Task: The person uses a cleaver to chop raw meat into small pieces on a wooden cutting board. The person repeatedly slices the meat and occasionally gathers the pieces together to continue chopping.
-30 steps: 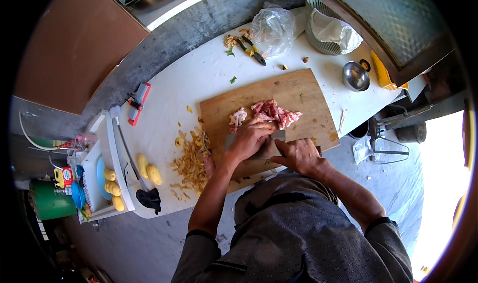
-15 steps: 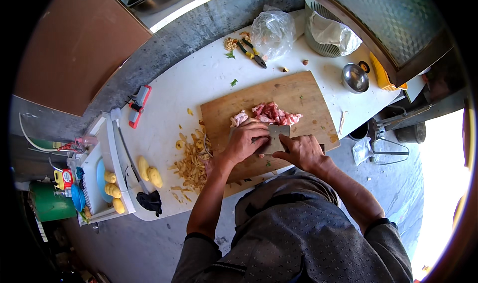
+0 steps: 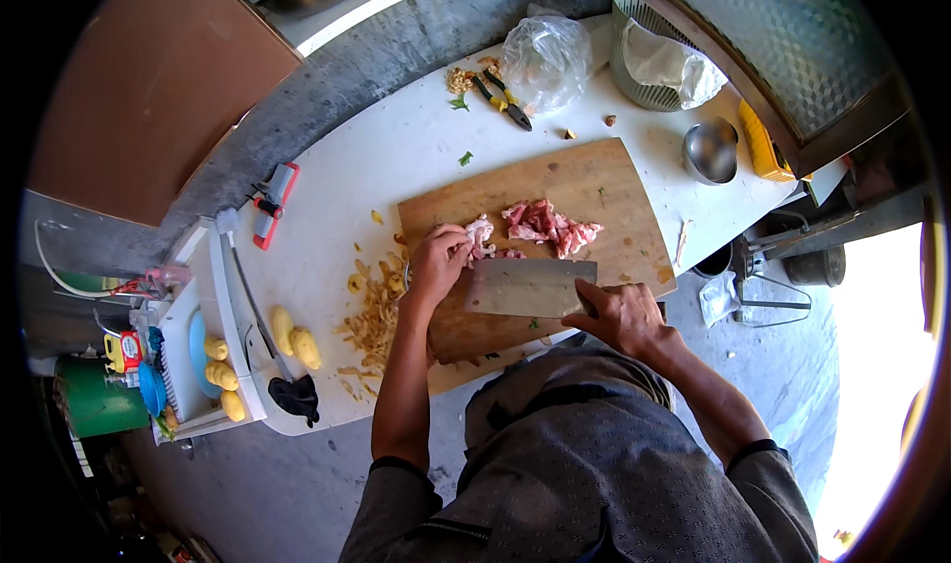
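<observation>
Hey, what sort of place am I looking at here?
Probably a kitchen or food-preparation area: raw meat lies on a wooden cutting board, the right hand grips a cleaver, and a heap of peelings lies beside the board.

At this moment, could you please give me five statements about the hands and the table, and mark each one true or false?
1. The right hand holds a cleaver. True.
2. The left hand is on the cleaver blade. False: it is apart from the blade, at the pale meat.
3. The pliers lie on the white table, beyond the cutting board. True.
4. The peelings are to the right of the cutting board. False: they are mainly along its left side.
5. Two potatoes lie to the left of the peelings. True.
</observation>
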`<move>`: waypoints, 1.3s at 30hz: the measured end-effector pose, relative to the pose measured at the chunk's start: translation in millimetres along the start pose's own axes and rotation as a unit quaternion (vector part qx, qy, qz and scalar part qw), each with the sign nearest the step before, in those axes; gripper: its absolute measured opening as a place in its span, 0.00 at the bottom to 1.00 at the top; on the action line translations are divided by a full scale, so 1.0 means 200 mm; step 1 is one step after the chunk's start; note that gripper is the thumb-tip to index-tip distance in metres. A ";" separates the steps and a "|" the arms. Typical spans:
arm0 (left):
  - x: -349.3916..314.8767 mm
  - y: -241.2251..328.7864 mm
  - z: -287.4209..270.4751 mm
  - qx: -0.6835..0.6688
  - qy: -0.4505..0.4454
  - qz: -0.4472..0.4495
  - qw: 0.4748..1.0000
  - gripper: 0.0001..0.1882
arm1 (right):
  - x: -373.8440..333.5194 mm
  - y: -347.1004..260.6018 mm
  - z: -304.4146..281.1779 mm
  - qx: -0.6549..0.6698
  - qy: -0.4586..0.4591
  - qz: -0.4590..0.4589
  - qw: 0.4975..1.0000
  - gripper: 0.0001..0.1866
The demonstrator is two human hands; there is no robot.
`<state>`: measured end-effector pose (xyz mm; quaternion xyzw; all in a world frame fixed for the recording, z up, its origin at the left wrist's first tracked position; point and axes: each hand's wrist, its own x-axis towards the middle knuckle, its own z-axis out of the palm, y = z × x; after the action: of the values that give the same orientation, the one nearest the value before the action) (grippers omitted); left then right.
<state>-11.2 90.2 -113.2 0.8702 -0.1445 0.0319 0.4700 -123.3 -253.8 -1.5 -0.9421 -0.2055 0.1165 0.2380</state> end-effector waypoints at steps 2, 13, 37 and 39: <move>-0.03 0.05 0.00 0.015 0.013 0.027 0.999 0.08 | -0.03 0.00 -0.01 0.012 0.010 0.003 1.000 0.26; -0.25 0.18 0.02 0.042 -0.025 -0.027 0.998 0.21 | -0.12 0.05 -0.03 0.050 -0.041 0.013 0.998 0.24; -0.10 0.33 0.54 0.154 -0.200 0.222 0.942 0.12 | -0.69 0.38 -0.06 0.127 -0.031 0.240 0.962 0.24; -0.06 0.34 0.51 0.141 -0.189 0.203 0.950 0.06 | -0.72 0.37 -0.03 0.137 -0.003 0.246 0.960 0.26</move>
<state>-50.7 -26.3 -117.3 0.8697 -0.3987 -0.0185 0.2902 -224.1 -380.2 -15.5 -0.9216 0.0498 0.2011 0.3282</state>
